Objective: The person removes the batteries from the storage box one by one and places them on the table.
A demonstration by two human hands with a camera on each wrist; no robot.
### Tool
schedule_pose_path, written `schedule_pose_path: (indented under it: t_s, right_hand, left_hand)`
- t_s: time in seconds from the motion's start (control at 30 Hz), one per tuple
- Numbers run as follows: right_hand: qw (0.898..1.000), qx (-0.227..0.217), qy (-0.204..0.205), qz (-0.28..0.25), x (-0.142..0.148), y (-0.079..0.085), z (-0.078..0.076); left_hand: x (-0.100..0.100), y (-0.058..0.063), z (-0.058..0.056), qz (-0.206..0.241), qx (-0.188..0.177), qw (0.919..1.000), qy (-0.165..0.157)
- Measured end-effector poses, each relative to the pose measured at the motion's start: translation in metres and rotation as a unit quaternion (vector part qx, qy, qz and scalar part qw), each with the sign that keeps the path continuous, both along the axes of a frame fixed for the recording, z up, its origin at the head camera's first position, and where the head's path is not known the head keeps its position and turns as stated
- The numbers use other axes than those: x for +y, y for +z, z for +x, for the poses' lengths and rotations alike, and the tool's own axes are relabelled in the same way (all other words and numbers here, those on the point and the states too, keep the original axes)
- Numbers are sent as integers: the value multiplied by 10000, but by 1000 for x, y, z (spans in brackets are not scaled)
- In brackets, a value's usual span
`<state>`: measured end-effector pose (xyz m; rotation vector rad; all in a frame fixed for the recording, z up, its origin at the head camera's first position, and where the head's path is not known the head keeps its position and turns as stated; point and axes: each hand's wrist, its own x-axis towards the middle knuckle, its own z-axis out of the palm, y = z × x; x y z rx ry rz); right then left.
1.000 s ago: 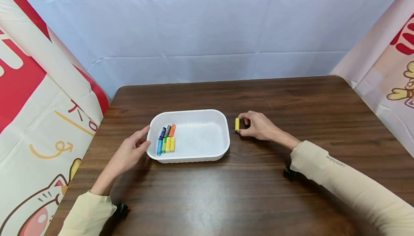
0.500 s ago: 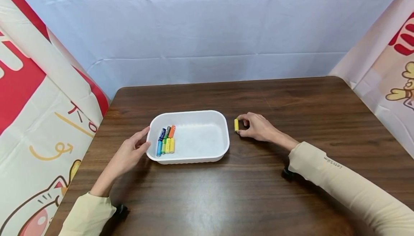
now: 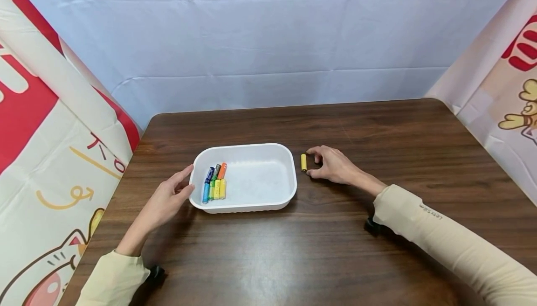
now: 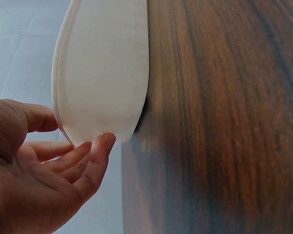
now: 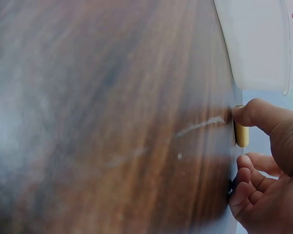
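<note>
A yellow battery lies on the table just right of the white tray. Right beside it is my right hand, thumb and forefinger spread near the battery's two ends. In the right wrist view, the thumb tip overlaps one end of the battery, while the other fingers stay apart from it. My left hand touches the tray's left end from outside. Its fingertips lie against the outer wall in the left wrist view, where the tray hides its own contents.
Inside the tray's left part, several batteries lie in two rows: dark blue, dark green and orange at the back, light blue, green and yellow in front. Brown wooden table surrounds the tray. A pale cloth hangs behind it.
The yellow battery has moved slightly left, from between my right thumb and forefinger to just beyond their tips. My left hand stays at the tray.
</note>
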<state>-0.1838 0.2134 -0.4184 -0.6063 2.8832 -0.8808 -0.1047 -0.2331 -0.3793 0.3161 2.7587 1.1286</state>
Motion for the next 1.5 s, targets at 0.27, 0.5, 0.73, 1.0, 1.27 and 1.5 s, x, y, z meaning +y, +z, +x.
schedule_pose_path:
  t_s: [0.27,0.5,0.73,1.0,1.27,1.5]
  right_hand:
    - [10000,6,-51,-36,-1,0,0]
    - [10000,1,-57,-79,1,-1,1]
    - [9999,-13,-48,-98,2,-2,2]
    - [9998,5,-35,-217,3,-1,5]
    - [9990,-94,6,-432,4,7,6]
    - [9954,276,62,-911,-12,39,12]
  left_hand:
    - [1,0,0,15,35,10000,10]
    - [1,0,0,22,-1,10000,19]
    - [1,0,1,9,30,10000,13]
    - [2,0,1,1,-10,10000,26]
    - [0,0,1,32,-137,9999,56]
    - [0,1,0,70,-147,9999,59]
